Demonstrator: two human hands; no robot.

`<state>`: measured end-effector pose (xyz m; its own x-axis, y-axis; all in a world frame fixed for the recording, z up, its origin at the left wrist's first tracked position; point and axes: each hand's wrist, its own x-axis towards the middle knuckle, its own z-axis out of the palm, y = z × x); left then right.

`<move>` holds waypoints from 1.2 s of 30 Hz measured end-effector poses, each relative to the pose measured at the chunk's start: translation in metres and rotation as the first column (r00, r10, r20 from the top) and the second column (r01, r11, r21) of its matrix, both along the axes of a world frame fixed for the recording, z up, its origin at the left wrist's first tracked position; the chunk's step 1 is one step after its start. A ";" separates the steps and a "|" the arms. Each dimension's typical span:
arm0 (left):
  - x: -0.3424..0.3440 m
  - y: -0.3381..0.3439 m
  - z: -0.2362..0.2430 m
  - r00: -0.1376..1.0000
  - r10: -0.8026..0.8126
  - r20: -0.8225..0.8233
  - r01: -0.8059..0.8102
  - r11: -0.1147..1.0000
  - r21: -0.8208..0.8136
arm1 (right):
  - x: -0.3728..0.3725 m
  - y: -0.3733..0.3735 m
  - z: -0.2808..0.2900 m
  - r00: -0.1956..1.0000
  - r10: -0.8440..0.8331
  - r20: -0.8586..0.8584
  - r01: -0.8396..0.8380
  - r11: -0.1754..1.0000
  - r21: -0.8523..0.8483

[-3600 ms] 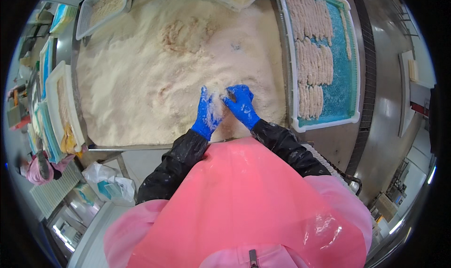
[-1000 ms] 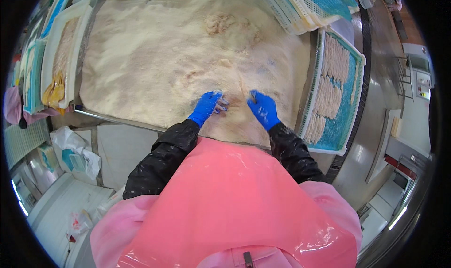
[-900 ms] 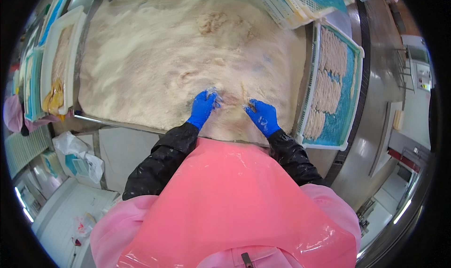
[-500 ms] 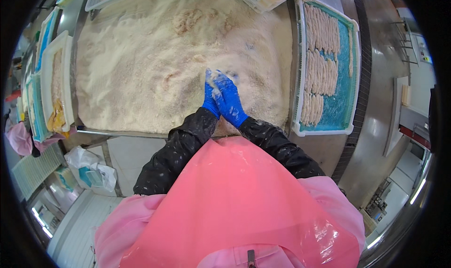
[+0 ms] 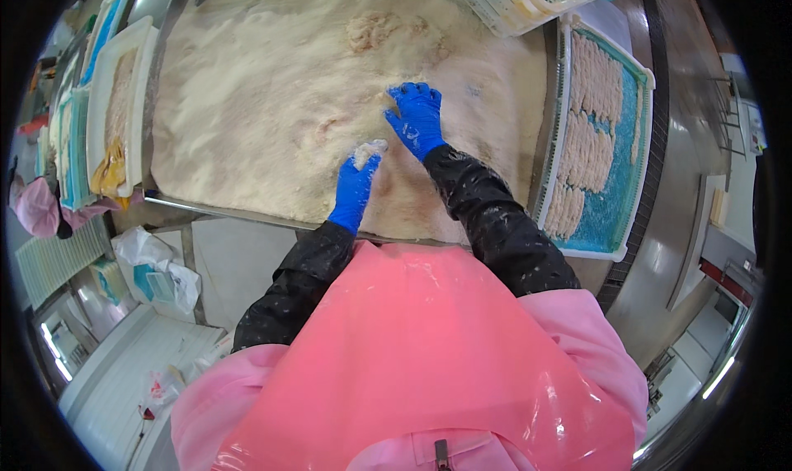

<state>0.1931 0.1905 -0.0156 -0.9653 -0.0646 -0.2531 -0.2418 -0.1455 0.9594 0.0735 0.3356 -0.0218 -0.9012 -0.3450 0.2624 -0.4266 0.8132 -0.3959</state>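
A wide bed of pale, crumb-like coating fills the metal-edged table before me. Near its front edge, my left hand, in a blue glove, closes its fingers on a whitish crumb-coated piece; its exact kind is hard to make out. My right hand, gloved in blue too, lies palm down just over the coating, farther away and to the right. Its fingers and thumb are apart, and no object shows in it. Beyond it, pinkish lumps lie partly buried in the coating.
On the right, a white-rimmed tray with a blue base holds rows of thin coated strips. Stacked crates stand at the far right. At the left is a white tub with a yellowish glove over its edge.
My hands were pressed together over the coating and have separated. The right moved forward with its fingers spreading; the left drew back leftward, holding the crumb-coated piece. The whole view has shifted slightly.
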 end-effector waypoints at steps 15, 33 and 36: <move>-0.036 0.002 0.090 0.968 0.063 0.241 -0.249 0.218 0.944 | 0.107 0.007 0.135 0.931 0.015 0.364 0.247 0.706 -0.663; -0.026 0.105 0.105 0.981 -0.026 0.193 -0.190 0.081 0.978 | 0.135 0.084 0.130 0.863 -0.023 0.505 0.412 0.613 -0.674; -0.022 0.133 0.119 0.975 -0.095 0.203 -0.202 0.019 0.979 | 0.139 0.114 0.124 0.976 -0.110 0.187 0.217 0.552 -0.805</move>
<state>0.1710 0.3233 0.1031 -0.9031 0.3428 -0.2586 -0.2997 -0.9345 -0.1922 0.2123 0.4499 0.1026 -0.9582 0.1258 0.2570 -0.2346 0.1691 -0.9573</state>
